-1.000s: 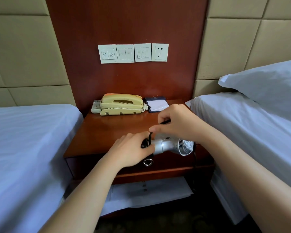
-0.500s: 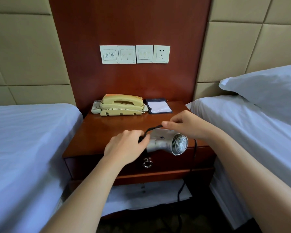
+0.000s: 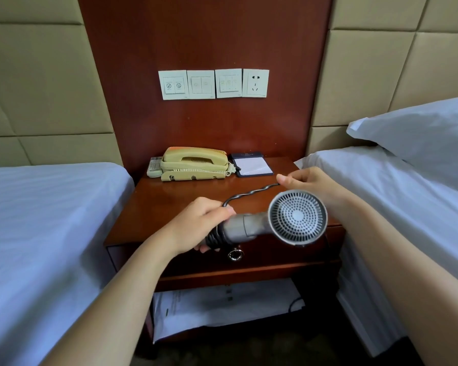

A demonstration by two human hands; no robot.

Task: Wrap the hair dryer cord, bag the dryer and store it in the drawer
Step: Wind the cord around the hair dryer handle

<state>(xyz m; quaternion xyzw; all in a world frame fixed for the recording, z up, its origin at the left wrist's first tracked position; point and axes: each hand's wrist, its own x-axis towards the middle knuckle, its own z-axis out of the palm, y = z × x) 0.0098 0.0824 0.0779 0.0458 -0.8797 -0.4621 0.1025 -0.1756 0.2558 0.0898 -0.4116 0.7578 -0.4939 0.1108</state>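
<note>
Left hand [image 3: 196, 225] curls tight round handle of silver plastic hair dryer [image 3: 296, 216], holds it above brown wooden nightstand [image 3: 169, 202]. Right hand [image 3: 310, 186], at 2 o'clock from left, pinches wavy black cord [image 3: 251, 194]. Since half second ago: right hand moves out, cord pulls straighter, round grille turns toward camera. Few loops on handle; more wrapping left. Dark wooden drawer [image 3: 275, 256], at 6 o'clock, shut. Bagging not begun.
</note>
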